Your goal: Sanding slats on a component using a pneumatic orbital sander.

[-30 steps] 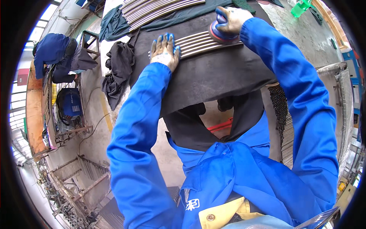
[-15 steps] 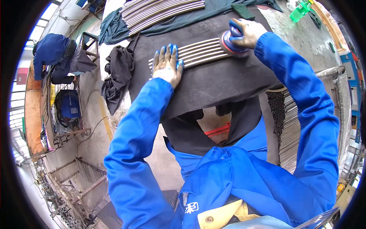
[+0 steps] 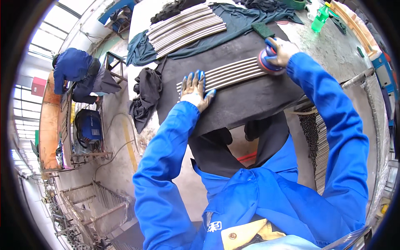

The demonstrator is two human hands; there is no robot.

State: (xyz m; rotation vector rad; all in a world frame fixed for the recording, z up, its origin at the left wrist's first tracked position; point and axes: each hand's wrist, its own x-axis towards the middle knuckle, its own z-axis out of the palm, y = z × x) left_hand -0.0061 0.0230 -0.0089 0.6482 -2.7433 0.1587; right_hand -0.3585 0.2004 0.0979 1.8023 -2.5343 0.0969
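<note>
A row of several thin metal rods (image 3: 227, 74) lies side by side on a black mat (image 3: 250, 98) on the workbench. My left hand (image 3: 196, 88), in a blue-tipped glove, presses flat on the rods' left end with fingers spread. My right hand (image 3: 281, 51), also gloved, grips a round handheld sander (image 3: 266, 63) with a red and blue disc that rests on the rods' right end.
A second bundle of metal rods (image 3: 187, 28) lies on a dark green cloth (image 3: 246, 21) further back. A green bottle (image 3: 321, 16) stands at the bench's far right. Black cloths (image 3: 146, 91) hang off the left edge. Another person in blue (image 3: 75, 71) bends over a bench at left. More rods (image 3: 321, 154) are racked at right.
My right hand has slid the sander down and leftward along the rods toward me. The left hand stays pressed on the rods' left end.
</note>
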